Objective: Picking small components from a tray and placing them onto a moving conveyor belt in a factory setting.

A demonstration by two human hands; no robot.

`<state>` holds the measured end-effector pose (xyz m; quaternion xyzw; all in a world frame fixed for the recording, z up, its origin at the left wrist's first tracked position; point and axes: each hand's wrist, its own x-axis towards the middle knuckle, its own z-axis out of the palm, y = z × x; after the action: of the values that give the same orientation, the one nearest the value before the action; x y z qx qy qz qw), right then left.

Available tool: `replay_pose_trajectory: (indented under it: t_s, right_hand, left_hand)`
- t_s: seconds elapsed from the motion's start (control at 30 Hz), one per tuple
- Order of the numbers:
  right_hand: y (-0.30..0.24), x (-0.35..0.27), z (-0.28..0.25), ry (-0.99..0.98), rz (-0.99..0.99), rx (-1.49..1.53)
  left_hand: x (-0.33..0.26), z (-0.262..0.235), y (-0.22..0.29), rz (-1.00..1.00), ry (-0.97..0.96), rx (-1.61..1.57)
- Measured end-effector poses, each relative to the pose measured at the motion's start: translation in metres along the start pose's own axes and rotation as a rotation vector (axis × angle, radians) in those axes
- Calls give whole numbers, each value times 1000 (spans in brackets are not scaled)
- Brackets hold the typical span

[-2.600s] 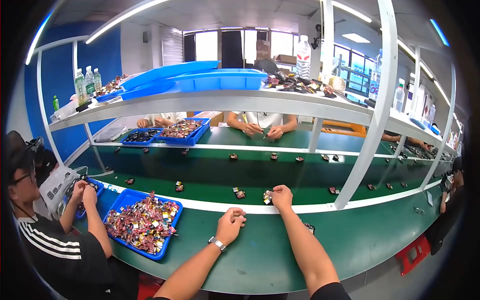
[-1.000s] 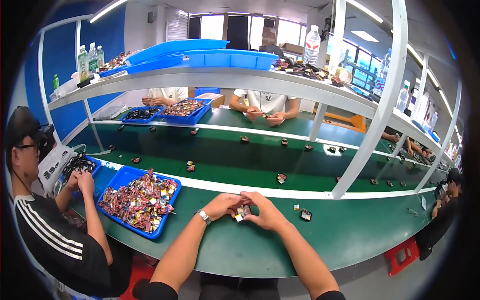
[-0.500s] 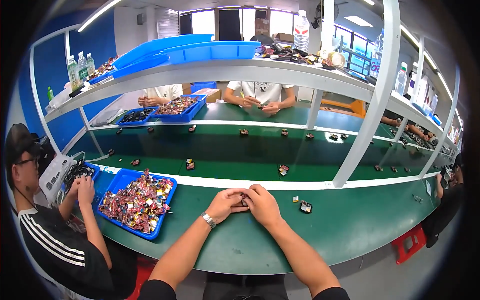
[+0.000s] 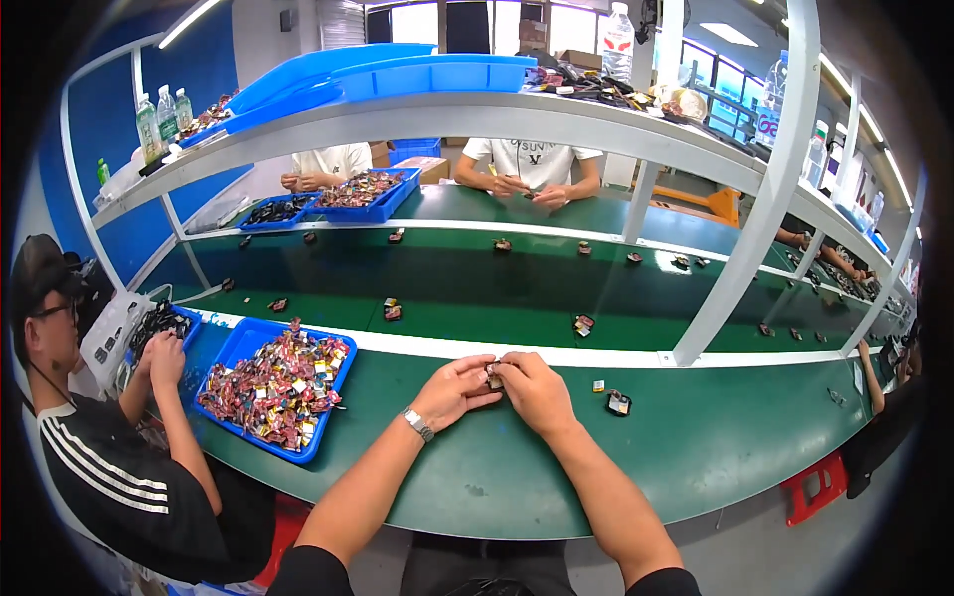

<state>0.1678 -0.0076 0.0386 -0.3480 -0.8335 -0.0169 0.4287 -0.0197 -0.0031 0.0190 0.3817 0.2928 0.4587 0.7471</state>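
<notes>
Head view: my left hand [image 4: 452, 389] and right hand [image 4: 535, 389] pinch one small part [image 4: 493, 376] between closed fingers above the counter [image 4: 556, 467]; it may slip toward the far edge.

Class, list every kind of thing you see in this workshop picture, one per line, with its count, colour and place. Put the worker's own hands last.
small part: one, dark with a red spot, pinched between both hands
blue tray: one, heaped with small red and gold parts, left of the hands
green bench: one, under the hands
loose parts: two, one dark and one small and pale, on the bench right of the hands
conveyor belt: one, dark green, behind the white strip, carrying scattered small parts
far trays: two, blue, across the belt
overhead shelf: one, grey, holding blue lids and bottles
co-workers: one at left, two across, others at right
wristwatch: one, silver, left wrist
left hand: holding the part
right hand: holding the part
</notes>
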Motion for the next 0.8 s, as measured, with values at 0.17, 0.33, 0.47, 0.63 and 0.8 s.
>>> replay_pose_trajectory:
  t_s: [0.17,0.33,0.47,0.63,0.8]
  right_hand:
    - [4,0,3,39,30,70]
    - [6,6,-9,-26,-128,86]
    - [6,4,-10,-59,-93,70]
    - [7,0,-9,-104,-30,66]
    - [9,3,-15,-104,2,119]
  left_hand:
    - [1,-1,0,1,-20,-81]
    - [0,-4,1,12,-13,-72]
    - [-3,8,1,55,44,76]
    - [-2,10,-3,99,72,234]
    - [-1,10,1,102,29,291]
